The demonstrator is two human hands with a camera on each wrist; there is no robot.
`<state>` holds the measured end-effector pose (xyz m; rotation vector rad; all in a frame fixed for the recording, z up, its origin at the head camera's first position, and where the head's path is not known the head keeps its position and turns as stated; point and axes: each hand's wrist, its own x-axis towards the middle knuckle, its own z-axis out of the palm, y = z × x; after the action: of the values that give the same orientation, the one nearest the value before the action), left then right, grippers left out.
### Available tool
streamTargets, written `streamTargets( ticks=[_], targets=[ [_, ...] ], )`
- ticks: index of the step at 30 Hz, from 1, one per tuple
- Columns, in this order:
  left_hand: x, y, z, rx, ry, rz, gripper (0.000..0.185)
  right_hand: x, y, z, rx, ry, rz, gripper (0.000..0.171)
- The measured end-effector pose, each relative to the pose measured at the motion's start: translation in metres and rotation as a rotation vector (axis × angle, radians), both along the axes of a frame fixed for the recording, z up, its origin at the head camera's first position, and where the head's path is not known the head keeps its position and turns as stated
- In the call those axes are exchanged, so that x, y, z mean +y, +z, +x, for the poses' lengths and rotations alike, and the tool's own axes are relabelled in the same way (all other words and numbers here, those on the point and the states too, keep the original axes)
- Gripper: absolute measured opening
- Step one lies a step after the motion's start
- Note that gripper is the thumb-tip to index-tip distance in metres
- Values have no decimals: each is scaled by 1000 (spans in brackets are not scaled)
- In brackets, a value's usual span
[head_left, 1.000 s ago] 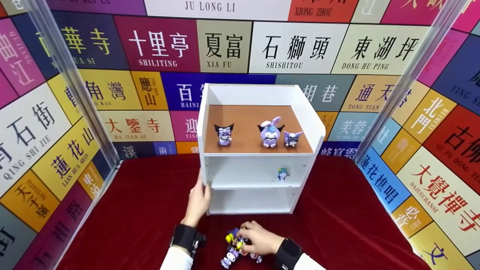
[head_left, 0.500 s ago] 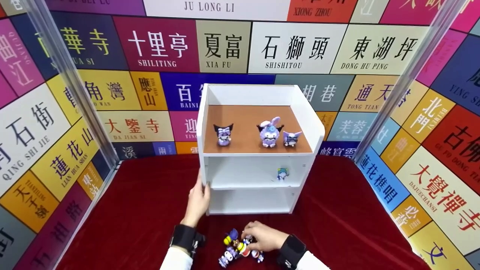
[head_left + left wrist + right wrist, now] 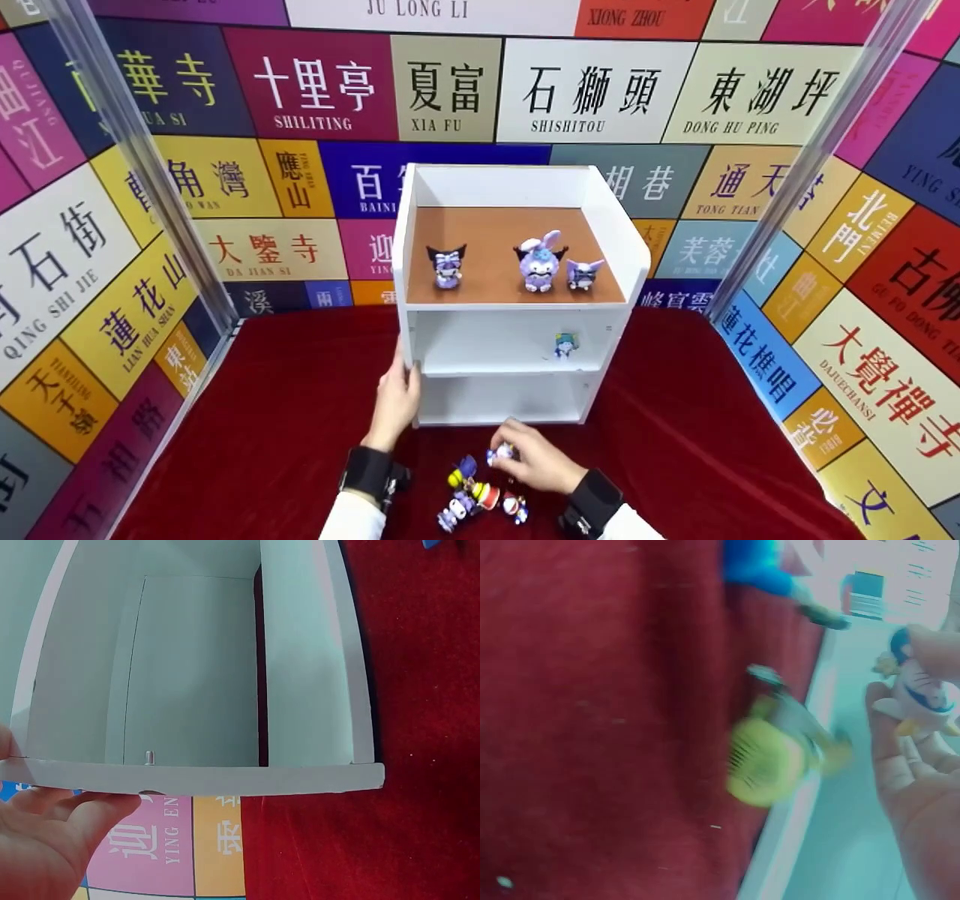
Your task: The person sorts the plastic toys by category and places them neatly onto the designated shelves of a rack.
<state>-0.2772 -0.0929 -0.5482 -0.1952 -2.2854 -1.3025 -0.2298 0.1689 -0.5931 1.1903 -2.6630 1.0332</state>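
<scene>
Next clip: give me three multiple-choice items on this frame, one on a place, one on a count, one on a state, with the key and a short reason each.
1. Where does the left hand rest?
A. on the shelf unit's left side panel
B. on its top board
C. flat on the red cloth

2. How many figures stand on the top shelf?
A. one
B. three
C. five

3. What is the right hand doing?
A. lying flat and empty
B. pinching a small figure
C. gripping the shelf unit

Key:
1. A, its fingers lie against the shelf unit at the left front edge.
2. B, three purple figures stand in a row there.
3. B, the fingertips pinch a small figure above the cloth.
</scene>
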Motion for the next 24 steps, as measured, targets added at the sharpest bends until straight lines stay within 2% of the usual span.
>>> streamTargets(
  ticks=[6,10,17,21,24],
  targets=[
    [0,-1,-1,16,-1,-2,59,4,20,-4,-84,-62,-243,10],
    [0,0,-2,10,-1,5,59,5,37,-6,-148,-79,-453,12],
    [0,0,-3,-1,7,5,60,6,76,-2,-143,-158,-738,20],
    [0,0,-1,-13,2,5,60,10,78,-7,-183,-188,-856,22],
    [1,-1,-1,-5,5,4,60,15,77,-12,-199,-215,-873,24]
  ],
)
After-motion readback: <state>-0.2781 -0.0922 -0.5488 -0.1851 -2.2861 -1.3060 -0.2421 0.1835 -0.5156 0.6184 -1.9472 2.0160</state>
